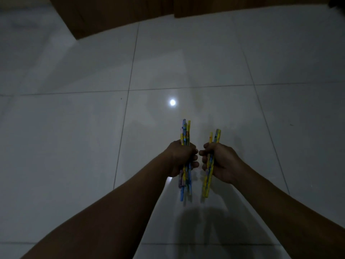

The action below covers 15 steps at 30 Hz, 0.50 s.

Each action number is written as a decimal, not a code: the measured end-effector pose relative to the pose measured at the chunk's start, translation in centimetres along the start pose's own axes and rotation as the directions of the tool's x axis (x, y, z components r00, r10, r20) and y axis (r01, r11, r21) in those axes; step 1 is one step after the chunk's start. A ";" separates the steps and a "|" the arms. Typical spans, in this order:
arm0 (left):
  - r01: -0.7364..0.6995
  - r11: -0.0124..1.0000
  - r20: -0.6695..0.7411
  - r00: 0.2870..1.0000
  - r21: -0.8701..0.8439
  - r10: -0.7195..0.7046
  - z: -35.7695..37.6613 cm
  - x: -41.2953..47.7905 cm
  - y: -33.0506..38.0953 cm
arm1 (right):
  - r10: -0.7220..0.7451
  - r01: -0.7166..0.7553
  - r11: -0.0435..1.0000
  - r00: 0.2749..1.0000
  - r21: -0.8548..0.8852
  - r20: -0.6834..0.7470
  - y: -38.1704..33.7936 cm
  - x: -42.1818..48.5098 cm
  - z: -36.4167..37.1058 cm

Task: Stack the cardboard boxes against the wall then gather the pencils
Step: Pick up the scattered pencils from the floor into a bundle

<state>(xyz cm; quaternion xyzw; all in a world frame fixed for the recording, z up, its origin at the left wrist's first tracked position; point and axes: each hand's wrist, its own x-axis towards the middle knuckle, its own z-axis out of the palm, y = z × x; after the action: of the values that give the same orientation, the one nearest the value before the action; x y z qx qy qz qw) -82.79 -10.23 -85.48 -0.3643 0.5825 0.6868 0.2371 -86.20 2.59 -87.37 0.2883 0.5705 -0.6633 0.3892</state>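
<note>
My left hand [182, 158] grips a bundle of several blue and yellow pencils [185, 133], held roughly upright over the floor. My right hand [220, 161] grips a smaller bunch of pencils [214, 136], yellow and blue, a short gap to the right of the first bundle. Both bunches stick out above and below the fists. At the far edge of the view stand brown cardboard boxes: one [112, 14] at the top left-centre and another [242, 6] at the top right.
White glossy floor tiles [74, 137] with dark grout lines fill the view. A bright lamp reflection [172, 102] shines on the tile ahead of the hands. The room is dim.
</note>
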 end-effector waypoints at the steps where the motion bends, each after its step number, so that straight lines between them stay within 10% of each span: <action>1: -0.017 1.000 -0.010 1.000 0.009 0.017 0.2 0.1 -0.1 | -0.005 0.005 1.000 1.000 0.000 -0.014 0.0 0.0 -0.1; 15: -0.062 0.960 0.090 0.995 0.272 0.039 2.6 -0.5 -0.7 | 0.026 -0.014 0.998 0.983 -0.063 0.184 0.2 -0.7 0.3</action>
<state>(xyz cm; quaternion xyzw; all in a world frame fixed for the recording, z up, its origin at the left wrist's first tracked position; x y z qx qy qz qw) -82.56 -7.51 -85.37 -0.2836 0.6706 0.6202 0.2918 -85.67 2.37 -86.83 0.2190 0.5491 -0.6653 0.4559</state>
